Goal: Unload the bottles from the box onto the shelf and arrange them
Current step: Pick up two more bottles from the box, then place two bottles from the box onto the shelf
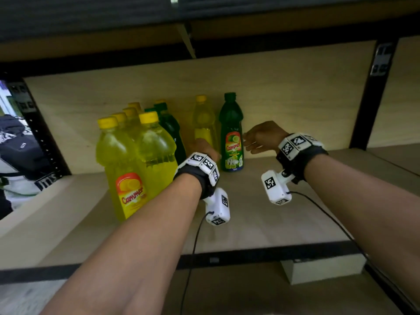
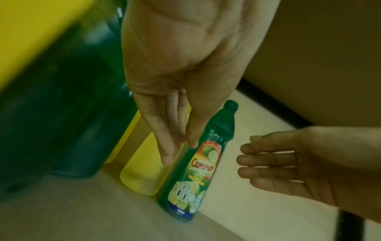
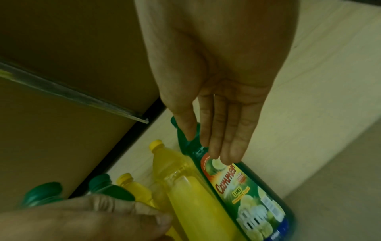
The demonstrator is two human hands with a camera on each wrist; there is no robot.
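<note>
A green lime bottle (image 1: pixel 231 137) stands upright on the wooden shelf (image 1: pixel 272 223), with a slim yellow bottle (image 1: pixel 204 123) just left of it. My left hand (image 1: pixel 205 147) reaches in front of the yellow bottle, fingers straight, holding nothing. In the left wrist view its fingertips (image 2: pixel 168 156) hang close beside the green bottle (image 2: pixel 191 176). My right hand (image 1: pixel 254 139) hovers just right of the green bottle, palm toward it, fingers straight and empty. Seen from the right wrist, the right hand (image 3: pixel 212 146) is over the green bottle's (image 3: pixel 247 192) shoulder.
A cluster of large yellow bottles (image 1: pixel 136 160) with dark green bottles (image 1: pixel 169 126) behind them fills the shelf's left middle. Black uprights (image 1: pixel 372 94) frame the bay. A pale block (image 1: pixel 322 268) sits below the front edge. Bare board lies right of the green bottle.
</note>
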